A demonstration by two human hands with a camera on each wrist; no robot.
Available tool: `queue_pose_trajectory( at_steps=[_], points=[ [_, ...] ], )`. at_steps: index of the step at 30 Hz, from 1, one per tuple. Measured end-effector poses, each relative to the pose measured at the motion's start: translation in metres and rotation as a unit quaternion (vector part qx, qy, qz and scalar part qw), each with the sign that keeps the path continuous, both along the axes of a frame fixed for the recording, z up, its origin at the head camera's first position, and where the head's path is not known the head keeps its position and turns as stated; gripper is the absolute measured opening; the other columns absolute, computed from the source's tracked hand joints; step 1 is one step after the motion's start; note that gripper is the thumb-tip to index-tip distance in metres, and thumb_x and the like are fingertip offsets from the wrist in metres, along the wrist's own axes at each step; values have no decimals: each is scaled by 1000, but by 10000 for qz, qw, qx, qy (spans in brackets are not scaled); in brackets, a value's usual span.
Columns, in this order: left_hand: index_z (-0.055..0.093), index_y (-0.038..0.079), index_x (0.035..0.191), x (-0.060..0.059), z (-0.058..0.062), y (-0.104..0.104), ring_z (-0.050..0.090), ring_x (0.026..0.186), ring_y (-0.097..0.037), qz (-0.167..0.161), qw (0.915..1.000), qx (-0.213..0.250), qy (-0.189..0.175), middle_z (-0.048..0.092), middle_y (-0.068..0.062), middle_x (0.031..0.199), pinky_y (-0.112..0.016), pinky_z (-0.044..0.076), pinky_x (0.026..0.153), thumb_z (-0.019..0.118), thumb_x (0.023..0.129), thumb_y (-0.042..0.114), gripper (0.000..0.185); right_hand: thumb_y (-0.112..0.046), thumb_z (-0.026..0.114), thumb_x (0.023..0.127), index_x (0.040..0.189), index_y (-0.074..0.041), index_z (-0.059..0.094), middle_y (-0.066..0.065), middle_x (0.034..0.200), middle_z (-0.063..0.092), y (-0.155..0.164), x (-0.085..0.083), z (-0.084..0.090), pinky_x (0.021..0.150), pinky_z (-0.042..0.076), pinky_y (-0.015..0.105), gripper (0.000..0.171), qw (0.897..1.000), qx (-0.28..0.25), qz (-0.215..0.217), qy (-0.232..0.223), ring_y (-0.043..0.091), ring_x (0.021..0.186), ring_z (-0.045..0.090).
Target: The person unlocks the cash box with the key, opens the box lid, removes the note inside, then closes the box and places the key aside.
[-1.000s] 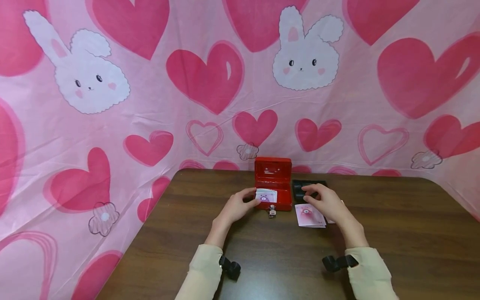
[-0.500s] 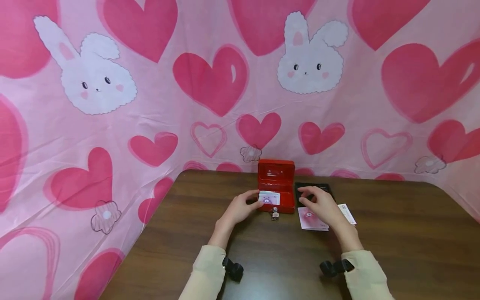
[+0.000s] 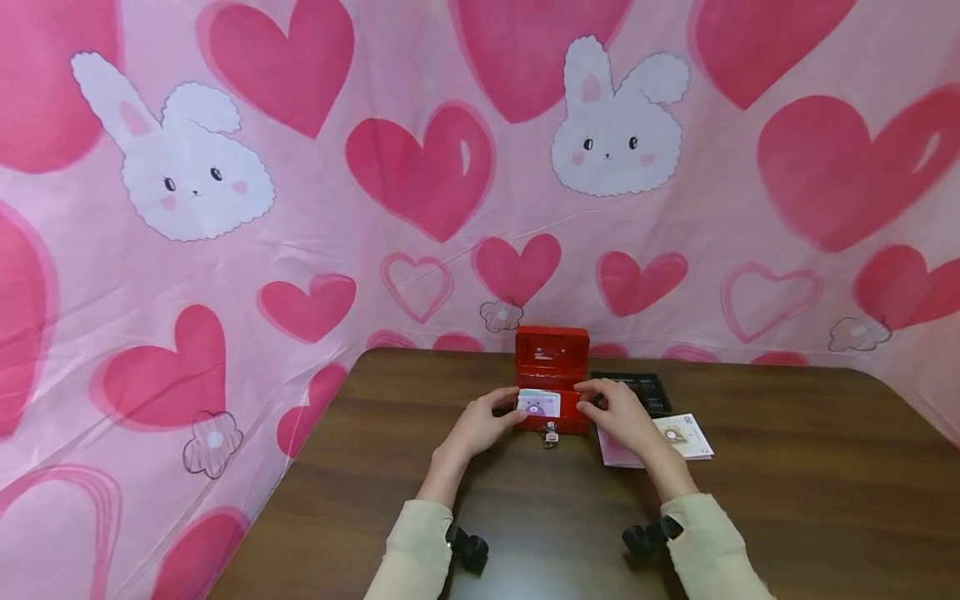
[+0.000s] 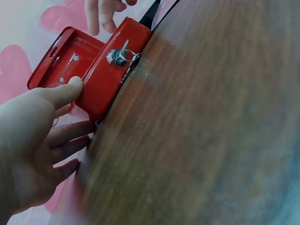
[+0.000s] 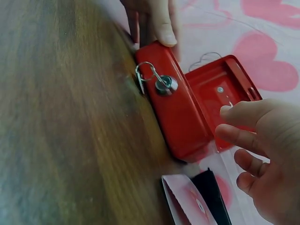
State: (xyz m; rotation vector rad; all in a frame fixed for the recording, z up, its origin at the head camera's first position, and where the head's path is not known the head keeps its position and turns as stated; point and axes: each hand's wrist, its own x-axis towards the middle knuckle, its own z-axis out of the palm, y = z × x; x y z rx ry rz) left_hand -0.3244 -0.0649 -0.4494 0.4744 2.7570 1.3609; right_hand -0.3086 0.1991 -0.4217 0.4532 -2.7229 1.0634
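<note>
A small red cash box [image 3: 573,423] stands with its lid [image 3: 552,348] raised, and a key on a ring [image 5: 154,75] sits in its front lock. Inside, at the left, lies a stack of play banknotes [image 3: 538,403] with a purple print. My left hand [image 3: 480,429] grips the box's left side, thumb on the upper edge and fingers along the outer wall [image 4: 93,96]. My right hand [image 3: 621,410] is over the box's right edge, fingers loosely bent with nothing between them; in the right wrist view its fingers [image 5: 234,133] are beside the opening.
Right of the box lies a black tray [image 3: 651,392]. In front of it are folded pink notes [image 3: 617,452], partly behind my right arm, and pale notes with a brown print [image 3: 684,435]. A pink heart-and-bunny cloth [image 3: 420,208] hangs behind the brown table [image 3: 525,508].
My right hand has moved left from over the tray and pink notes to the box's right edge, uncovering the pale notes. The left hand stays on the box.
</note>
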Motion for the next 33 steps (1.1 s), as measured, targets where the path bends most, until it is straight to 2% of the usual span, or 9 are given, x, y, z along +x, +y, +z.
queue_pose_trajectory(
  at_steps=[3,6,9,15,20,28,33],
  points=[
    [54,22,143,2,1,-1,55,130,-25,28,10000,6,-69,61,-3,139,-55,41,110,65,93,44,56,-20,68,93,123,-7,68,15,113,70,-6,-4,3,98,47,58,33,9999,151,-12,2,34,108,57],
    [53,24,144,2,0,1,54,131,-26,50,9999,-9,-133,60,-3,140,-56,41,110,65,94,44,56,-18,69,91,121,-4,68,14,105,71,-9,-10,3,95,49,56,33,9996,283,-14,64,32,101,60],
    [53,24,144,2,0,1,54,131,-26,81,9998,2,-175,60,-3,140,-57,41,109,65,93,45,56,-18,70,90,119,-3,69,14,105,72,-11,-15,4,95,49,55,33,9992,390,3,55,30,99,60],
    [53,23,144,0,2,2,55,130,-26,111,9998,4,-162,60,-3,140,-57,41,109,65,93,46,57,-20,72,89,122,-5,68,10,100,72,-20,-25,7,88,53,47,36,9969,738,119,-258,24,93,56],
    [54,23,144,1,2,2,55,129,-25,111,9998,8,-177,61,-3,139,-55,41,110,66,93,45,57,-20,74,86,116,-5,71,4,89,72,-27,-30,3,83,51,43,33,9921,1226,210,-140,22,88,52],
    [54,24,143,1,2,3,55,130,-26,77,9997,110,-215,60,-2,140,-57,41,110,66,92,46,57,-28,77,84,114,-10,74,6,93,73,-33,-33,2,82,45,45,35,9856,1679,-135,-150,24,90,52],
    [54,23,143,0,1,2,55,129,-25,63,9998,51,-175,60,-2,140,-56,42,110,65,93,47,57,-28,78,84,114,-10,74,6,92,73,-34,-34,2,80,45,41,36,9869,1590,-132,-239,22,88,50]
  ],
)
